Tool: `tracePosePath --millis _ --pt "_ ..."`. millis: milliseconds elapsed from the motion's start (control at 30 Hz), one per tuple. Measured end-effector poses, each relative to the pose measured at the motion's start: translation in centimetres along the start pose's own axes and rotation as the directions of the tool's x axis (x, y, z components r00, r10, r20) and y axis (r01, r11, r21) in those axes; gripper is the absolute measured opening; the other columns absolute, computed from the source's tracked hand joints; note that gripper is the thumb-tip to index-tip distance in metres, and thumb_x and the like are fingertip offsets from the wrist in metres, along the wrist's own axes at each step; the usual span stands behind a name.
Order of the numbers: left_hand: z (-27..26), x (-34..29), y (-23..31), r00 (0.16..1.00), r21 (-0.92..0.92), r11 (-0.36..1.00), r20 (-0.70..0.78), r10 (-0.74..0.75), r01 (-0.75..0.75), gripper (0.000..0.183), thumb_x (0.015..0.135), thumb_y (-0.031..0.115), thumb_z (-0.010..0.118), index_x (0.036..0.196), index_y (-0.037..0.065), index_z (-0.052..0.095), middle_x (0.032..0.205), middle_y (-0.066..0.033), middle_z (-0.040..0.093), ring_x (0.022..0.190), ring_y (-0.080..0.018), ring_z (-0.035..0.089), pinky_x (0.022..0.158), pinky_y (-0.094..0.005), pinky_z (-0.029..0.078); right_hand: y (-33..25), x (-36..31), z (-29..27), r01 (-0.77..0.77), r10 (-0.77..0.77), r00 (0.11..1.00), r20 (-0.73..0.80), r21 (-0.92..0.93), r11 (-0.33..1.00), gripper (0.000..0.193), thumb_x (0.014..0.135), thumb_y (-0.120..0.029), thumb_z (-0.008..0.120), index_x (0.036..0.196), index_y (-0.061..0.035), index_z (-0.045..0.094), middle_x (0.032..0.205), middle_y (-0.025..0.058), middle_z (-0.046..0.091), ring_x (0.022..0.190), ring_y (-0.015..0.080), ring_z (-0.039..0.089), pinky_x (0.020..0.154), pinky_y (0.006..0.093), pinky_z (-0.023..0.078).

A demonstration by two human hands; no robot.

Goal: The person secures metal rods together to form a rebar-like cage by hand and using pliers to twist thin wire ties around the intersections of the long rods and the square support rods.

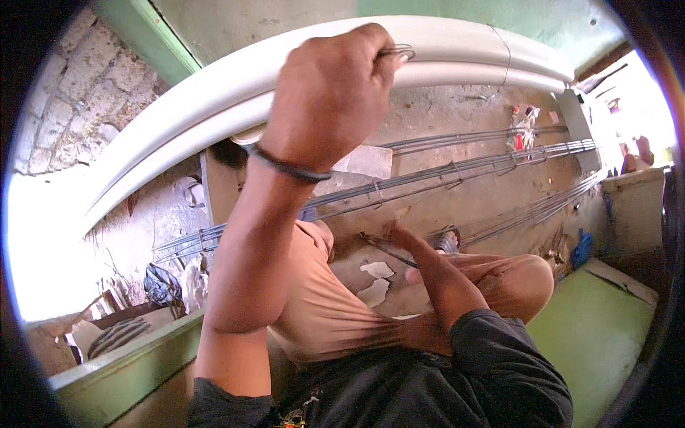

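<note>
My left hand is raised high in front of me, fingers closed on a small bent bundle of thin tie wire. A dark band is round that wrist. Lower down, my right hand is small and blurred beside the floor. A slim dark metal tool, apparently pincers, lies in its grip; the fingers are hard to make out. Between my hands and beyond them runs a long cage of steel reinforcing bars, its bars joined by square stirrups.
Long white pipes lie across the far side, a wire round them. More loose bars lie at the right. A green board is at my right, a green ledge at my left. Torn paper lies near my feet.
</note>
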State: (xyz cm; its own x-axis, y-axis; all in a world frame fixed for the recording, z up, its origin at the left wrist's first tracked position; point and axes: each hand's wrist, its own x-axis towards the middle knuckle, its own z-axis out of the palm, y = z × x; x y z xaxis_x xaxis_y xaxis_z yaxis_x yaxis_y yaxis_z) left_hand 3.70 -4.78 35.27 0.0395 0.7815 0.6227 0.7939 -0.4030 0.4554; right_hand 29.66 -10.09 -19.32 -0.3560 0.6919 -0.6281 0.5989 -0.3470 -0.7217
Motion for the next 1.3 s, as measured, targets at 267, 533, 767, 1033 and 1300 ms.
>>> tracePosePath --millis 267,533,767,1033,1300 --pt "-1.4 -0.8 -1.3 0.999 -0.063 0.998 -0.05 -0.023 0.02 0.012 0.083 0.016 0.064 0.081 0.005 0.065 0.068 -0.0158 0.063 0.062 -0.0317 0.063 0.058 -0.037 0.049 -5.4 5.5 2.2 -0.166 0.236 0.965 0.112 0.961 0.222 0.023 0.094 -0.023 0.044 0.092 -0.0043 0.056 0.077 0.011 0.057 0.069 0.0268 0.058 0.063 0.0439 0.05" --pt "-2.0 -1.0 -2.9 0.991 -0.041 0.991 -0.029 -0.129 0.128 0.016 0.085 0.018 0.065 0.085 0.002 0.064 0.067 -0.0109 0.064 0.058 -0.0187 0.062 0.058 -0.0303 0.049 -3.9 7.6 3.4 -0.053 0.087 0.996 0.038 0.983 0.174 0.02 0.093 -0.024 0.047 0.089 -0.0066 0.057 0.071 0.0072 0.054 0.06 0.0236 0.055 0.059 0.0437 0.051" --pt "-0.6 -0.2 -2.2 0.998 0.002 0.998 0.0 -0.06 0.06 0.014 0.082 0.016 0.068 0.083 0.002 0.066 0.073 -0.0113 0.064 0.062 -0.0221 0.062 0.061 -0.0321 0.049 -8.1 0.4 -3.2 -0.233 0.179 0.972 0.15 0.573 0.786 0.022 0.092 -0.028 0.048 0.098 -0.0084 0.058 0.079 0.0102 0.061 0.067 0.0259 0.063 0.063 0.043 0.055" --pt "3.8 0.4 0.9 0.999 -0.116 0.993 0.029 -0.023 0.026 0.012 0.079 0.014 0.07 0.083 0.002 0.068 0.078 -0.0122 0.064 0.067 -0.0251 0.063 0.063 -0.0326 0.05 -26.8 -14.2 -20.9 -0.063 0.155 0.962 0.226 -0.368 0.928 0.034 0.091 -0.027 0.052 0.114 -0.0032 0.057 0.094 0.012 0.064 0.078 0.0226 0.063 0.067 0.0375 0.052" --pt "7.3 -0.7 4.7 0.884 -0.565 0.693 0.396 -0.249 0.448 0.024 0.092 0.017 0.059 0.102 -0.003 0.067 0.08 -0.0074 0.068 0.072 -0.0108 0.062 0.068 -0.0245 0.05 -37.6 -28.5 -21.5 0.775 -0.694 0.632 -0.345 0.295 0.56 0.042 0.092 -0.032 0.057 0.12 -0.0009 0.056 0.107 0.0089 0.062 0.096 0.0181 0.06 0.081 0.0327 0.05"
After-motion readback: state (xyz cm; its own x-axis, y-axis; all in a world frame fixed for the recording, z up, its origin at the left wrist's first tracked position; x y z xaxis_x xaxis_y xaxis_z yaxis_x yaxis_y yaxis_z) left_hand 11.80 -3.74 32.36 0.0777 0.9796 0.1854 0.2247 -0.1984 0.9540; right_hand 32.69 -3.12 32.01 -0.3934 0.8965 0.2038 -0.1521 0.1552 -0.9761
